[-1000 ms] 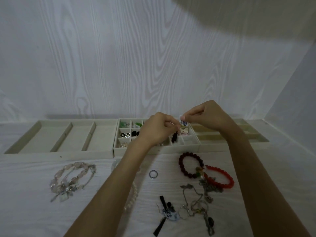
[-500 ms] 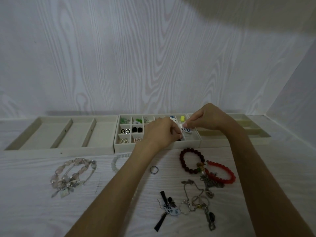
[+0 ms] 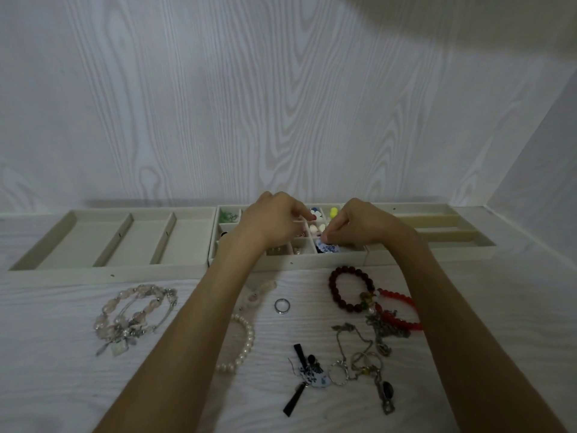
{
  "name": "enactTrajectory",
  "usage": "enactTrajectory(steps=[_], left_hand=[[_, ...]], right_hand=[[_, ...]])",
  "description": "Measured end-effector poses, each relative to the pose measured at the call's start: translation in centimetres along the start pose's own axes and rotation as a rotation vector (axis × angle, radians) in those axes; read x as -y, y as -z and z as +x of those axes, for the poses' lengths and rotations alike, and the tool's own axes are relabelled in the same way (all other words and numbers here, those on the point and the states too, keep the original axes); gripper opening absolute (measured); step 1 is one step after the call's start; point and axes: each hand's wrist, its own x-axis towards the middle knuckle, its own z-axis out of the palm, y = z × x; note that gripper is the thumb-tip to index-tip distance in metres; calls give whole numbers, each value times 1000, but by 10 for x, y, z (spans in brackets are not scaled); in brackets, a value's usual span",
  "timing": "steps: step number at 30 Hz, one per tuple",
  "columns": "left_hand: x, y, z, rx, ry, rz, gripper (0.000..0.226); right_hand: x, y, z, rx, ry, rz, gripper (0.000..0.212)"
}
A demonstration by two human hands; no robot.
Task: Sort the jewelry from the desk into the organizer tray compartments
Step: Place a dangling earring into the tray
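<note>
On the white wood-grain bench (image 3: 46,370) I see at left a pink glassy bead bracelet (image 3: 134,314). My left hand (image 3: 268,220) hovers over the beige felt organizer tray with small square compartments (image 3: 290,262), fingers loosely curled, holding nothing. My right hand (image 3: 362,226) pinches a blue-and-white patterned earring (image 3: 326,246) in a front compartment. Dark red round-bead bracelet (image 3: 349,289) lies nearer.

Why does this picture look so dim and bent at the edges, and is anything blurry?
Head view: the light is low and bluish, with a broad dark shadow across the upper right of the wall. The wide lens bows the desk and the trays' line. The blue-and-white earring beneath the right hand looks soft, as do the small pieces in the middle organizer tray.
</note>
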Motion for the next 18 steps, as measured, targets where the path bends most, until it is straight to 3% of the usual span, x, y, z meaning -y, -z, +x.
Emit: enactTrajectory(steps=[10,15,18], left_hand=[[6,5,-1,98,0,7,23],[-12,-3,-4,222,-79,245,35],[-18,-10,-6,258,-78,363,36]], right_hand=[[2,12,-6,-75,51,-8,16],[1,18,-11,35,47,-131,17],[1,5,-5,-20,13,-187,10]])
